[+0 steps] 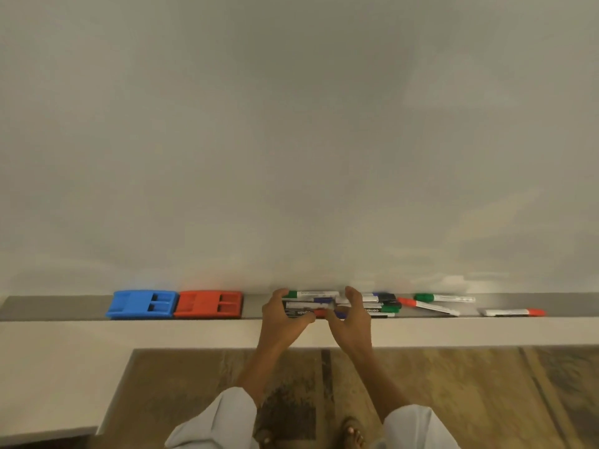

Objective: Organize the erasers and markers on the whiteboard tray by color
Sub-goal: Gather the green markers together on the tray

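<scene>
A blue eraser [142, 304] and a red eraser [209, 304] sit side by side on the grey tray [48, 307], left of centre. A mixed pile of markers [312, 303] with green, blue, black and red caps lies at the tray's middle. My left hand [282, 315] wraps around the pile's left end, fingers over the top. My right hand [351, 315] cups the pile from the right, thumb in front. More markers [384, 304] lie just right of my hands. Farther right lie a green-capped marker [444, 298], a red-capped marker [428, 306] and another red-capped marker [513, 312].
The whiteboard [291, 140] rises directly behind the tray. A white ledge [162, 332] runs below the tray's front edge. Patterned floor [470, 393] and my sandalled foot [351, 432] show beneath.
</scene>
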### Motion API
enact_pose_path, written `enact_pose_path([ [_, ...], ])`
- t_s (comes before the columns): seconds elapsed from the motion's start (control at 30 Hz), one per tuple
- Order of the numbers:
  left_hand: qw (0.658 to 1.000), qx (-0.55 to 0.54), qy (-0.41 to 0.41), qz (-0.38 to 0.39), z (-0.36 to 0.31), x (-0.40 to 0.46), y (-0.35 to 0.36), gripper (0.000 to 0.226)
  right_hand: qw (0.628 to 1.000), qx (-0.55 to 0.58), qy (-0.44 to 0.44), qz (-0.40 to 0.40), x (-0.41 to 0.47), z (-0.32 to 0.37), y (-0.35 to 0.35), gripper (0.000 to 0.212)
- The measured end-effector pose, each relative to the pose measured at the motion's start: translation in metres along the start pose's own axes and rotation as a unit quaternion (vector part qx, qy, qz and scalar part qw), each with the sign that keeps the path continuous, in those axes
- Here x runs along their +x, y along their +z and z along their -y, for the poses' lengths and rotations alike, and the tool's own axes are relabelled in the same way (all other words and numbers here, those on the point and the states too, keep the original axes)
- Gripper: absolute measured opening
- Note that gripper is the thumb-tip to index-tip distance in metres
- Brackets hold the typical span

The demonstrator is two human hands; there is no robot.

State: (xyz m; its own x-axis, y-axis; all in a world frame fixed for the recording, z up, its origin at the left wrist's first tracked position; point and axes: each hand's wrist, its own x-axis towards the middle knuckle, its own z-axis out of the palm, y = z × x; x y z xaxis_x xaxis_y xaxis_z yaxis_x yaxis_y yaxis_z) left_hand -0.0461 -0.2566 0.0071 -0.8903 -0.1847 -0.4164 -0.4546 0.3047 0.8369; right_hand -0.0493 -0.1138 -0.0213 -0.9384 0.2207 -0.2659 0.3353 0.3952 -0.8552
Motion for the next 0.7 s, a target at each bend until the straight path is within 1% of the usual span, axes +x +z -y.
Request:
enact_pose_path([
  [0.1, 1.0, -0.002, -0.005, -0.019, 0.003, 0.003, 0.005, 0.064, 1.0, -0.005, 0.004, 0.019, 0.001, 0.003, -0.001, 0.058],
  [0.23, 0.998, -0.029, -0.009, -0.05, 0.002, 0.002, 0.011, 0.061, 1.0, -0.004, 0.0, 0.027, 0.0, 0.007, -0.002, 0.056],
  [0.4, 0.997, -0.034, -0.006, -0.065, -0.001, 0.0, 0.02, 0.056, 0.999, 0.008, -0.01, 0.034, 0.003, 0.003, -0.002, 0.051],
  [0.57, 0.995, -0.036, 0.028, -0.088, -0.016, -0.012, 0.03, 0.053, 0.999, 0.052, -0.007, 0.008, 0.001, 0.005, -0.014, 0.05],
  [0.7, 0.998, -0.022, 0.034, -0.057, -0.032, -0.03, 0.06, 0.068, 0.996, 0.068, -0.011, -0.051, 0.002, -0.006, -0.046, 0.051],
])
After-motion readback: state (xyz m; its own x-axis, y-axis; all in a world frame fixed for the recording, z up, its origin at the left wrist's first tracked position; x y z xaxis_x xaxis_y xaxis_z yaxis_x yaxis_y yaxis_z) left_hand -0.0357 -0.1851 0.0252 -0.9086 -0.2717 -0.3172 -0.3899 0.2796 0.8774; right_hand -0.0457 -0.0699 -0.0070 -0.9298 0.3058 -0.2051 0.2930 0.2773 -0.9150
